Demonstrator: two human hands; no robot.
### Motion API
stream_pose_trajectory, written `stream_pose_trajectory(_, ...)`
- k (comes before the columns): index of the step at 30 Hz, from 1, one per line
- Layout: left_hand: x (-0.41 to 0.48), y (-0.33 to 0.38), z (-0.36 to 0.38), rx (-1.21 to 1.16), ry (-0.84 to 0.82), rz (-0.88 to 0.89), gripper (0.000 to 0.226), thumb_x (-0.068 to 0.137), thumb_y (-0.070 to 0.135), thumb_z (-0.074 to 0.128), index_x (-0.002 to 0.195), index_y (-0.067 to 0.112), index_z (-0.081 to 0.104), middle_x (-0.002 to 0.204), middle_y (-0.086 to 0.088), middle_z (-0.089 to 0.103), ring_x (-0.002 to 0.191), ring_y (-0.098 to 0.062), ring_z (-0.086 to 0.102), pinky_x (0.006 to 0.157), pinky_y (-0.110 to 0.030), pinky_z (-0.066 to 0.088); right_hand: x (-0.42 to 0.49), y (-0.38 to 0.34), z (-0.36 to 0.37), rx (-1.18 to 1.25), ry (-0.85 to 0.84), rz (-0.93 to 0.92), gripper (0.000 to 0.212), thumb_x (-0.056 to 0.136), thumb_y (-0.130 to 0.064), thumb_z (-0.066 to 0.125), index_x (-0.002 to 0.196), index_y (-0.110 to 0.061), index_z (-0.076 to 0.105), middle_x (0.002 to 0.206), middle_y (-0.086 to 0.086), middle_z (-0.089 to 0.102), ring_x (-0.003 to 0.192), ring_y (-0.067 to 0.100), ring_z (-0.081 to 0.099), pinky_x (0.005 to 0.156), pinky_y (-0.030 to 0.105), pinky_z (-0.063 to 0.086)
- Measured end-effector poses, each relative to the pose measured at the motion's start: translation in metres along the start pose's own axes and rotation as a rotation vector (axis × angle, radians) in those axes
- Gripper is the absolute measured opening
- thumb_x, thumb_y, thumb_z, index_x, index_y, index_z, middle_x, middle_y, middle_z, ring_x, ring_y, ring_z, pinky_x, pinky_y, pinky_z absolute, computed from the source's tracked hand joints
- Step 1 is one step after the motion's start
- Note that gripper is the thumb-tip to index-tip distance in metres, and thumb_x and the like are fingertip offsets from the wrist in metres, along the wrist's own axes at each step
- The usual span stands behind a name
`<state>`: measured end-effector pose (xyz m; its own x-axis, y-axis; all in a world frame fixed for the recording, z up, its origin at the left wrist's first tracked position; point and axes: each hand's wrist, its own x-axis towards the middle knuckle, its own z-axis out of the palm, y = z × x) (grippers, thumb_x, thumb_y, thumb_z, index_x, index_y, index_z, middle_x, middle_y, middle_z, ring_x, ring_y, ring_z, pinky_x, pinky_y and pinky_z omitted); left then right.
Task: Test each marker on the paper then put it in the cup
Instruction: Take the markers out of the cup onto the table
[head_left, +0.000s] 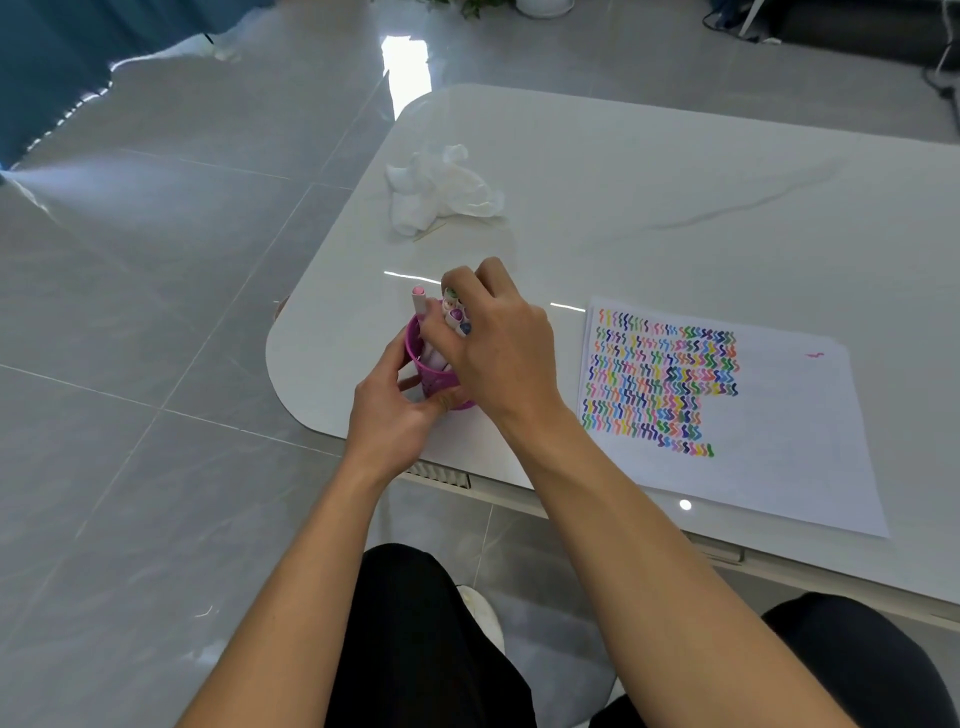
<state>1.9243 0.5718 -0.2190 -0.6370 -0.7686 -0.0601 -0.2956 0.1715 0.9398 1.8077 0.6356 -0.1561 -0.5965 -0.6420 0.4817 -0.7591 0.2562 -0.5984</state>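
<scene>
A purple cup (422, 366) stands near the table's rounded front-left corner, with several white markers in it. My left hand (400, 410) grips the cup from the near side. My right hand (493, 332) reaches over the cup and holds a bunch of markers (455, 312) whose coloured caps show between its fingers. One pink-capped marker (418, 301) sticks up from the cup at the left of that hand. The paper (779, 415) lies to the right, covered with rows of coloured squiggles and one small pink mark near its far right.
A crumpled white tissue (441, 187) lies on the white marble table (675, 208) beyond the cup. The table's front edge runs close to my knees. Grey floor tiles lie to the left.
</scene>
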Motion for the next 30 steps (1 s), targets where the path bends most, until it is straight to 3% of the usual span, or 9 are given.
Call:
stream_pose_trajectory(7,-0.005,-0.002,0.000,-0.006,0.016,-0.022,0.086,0.072,0.043,0.084,0.146,0.046,0.040,0.133,0.026,0.059,0.117,-0.005,0.062,0.095,-0.027,0.057,0.001,-0.001,-0.012,0.118,0.099,0.045,0.029,0.094,-0.036,0.066,0.096,-0.008,0.072,0.091,0.006,0.061,0.062,0.023,0.058,0.056,0.026,0.037)
stream_pose_trajectory(11,-0.006,-0.006,-0.003,0.015,0.029,0.017,0.083,0.084,0.028,0.082,0.147,0.050,0.034,0.138,0.029,0.053,0.123,0.000,0.058,0.100,-0.028,0.052,0.004,0.005,-0.023,0.203,0.184,0.169,0.014,0.092,-0.027,0.073,0.096,-0.013,0.072,0.091,-0.001,0.062,0.070,0.008,0.054,0.060,0.025,0.044)
stream_pose_trajectory(14,-0.006,-0.008,-0.004,0.016,0.025,0.006,0.079,0.086,0.029,0.080,0.146,0.051,0.034,0.133,0.038,0.052,0.118,0.013,0.054,0.099,-0.024,0.050,0.007,0.010,-0.035,0.308,0.283,0.258,0.009,0.093,-0.025,0.072,0.091,-0.017,0.070,0.087,-0.001,0.063,0.070,0.004,0.052,0.064,0.018,0.041)
stream_pose_trajectory(17,-0.004,-0.009,-0.006,0.017,0.024,0.000,0.078,0.085,0.030,0.081,0.146,0.049,0.036,0.128,0.043,0.052,0.113,0.021,0.052,0.096,-0.017,0.047,0.009,0.019,-0.045,0.440,0.390,0.389,0.007,0.091,-0.026,0.069,0.086,-0.023,0.067,0.084,-0.002,0.068,0.074,0.005,0.057,0.069,0.021,0.044)
stream_pose_trajectory(20,-0.001,-0.010,-0.008,0.025,0.030,0.008,0.079,0.084,0.030,0.082,0.147,0.047,0.037,0.123,0.048,0.051,0.109,0.027,0.050,0.091,-0.013,0.043,0.005,0.037,-0.051,0.537,0.425,0.549,0.012,0.092,-0.029,0.067,0.089,-0.018,0.069,0.085,0.000,0.074,0.080,0.011,0.066,0.074,0.029,0.052)
stream_pose_trajectory(25,0.006,-0.012,-0.011,0.030,0.033,0.021,0.086,0.087,0.028,0.080,0.152,0.046,0.028,0.140,0.027,0.050,0.121,0.019,0.048,0.095,-0.015,0.041,-0.012,0.071,-0.053,0.631,0.421,0.670,0.011,0.095,-0.029,0.065,0.086,-0.025,0.069,0.067,-0.016,0.072,0.064,-0.006,0.065,0.062,0.015,0.048)
stream_pose_trajectory(30,0.013,-0.014,-0.015,0.039,0.076,0.043,0.086,0.089,0.019,0.077,0.153,0.044,0.026,0.146,0.018,0.047,0.121,0.020,0.047,0.095,-0.013,0.040,-0.023,0.106,-0.052,0.505,0.236,0.720,0.020,0.094,-0.035,0.065,0.074,-0.031,0.070,0.069,-0.020,0.070,0.070,0.002,0.061,0.067,0.031,0.051)
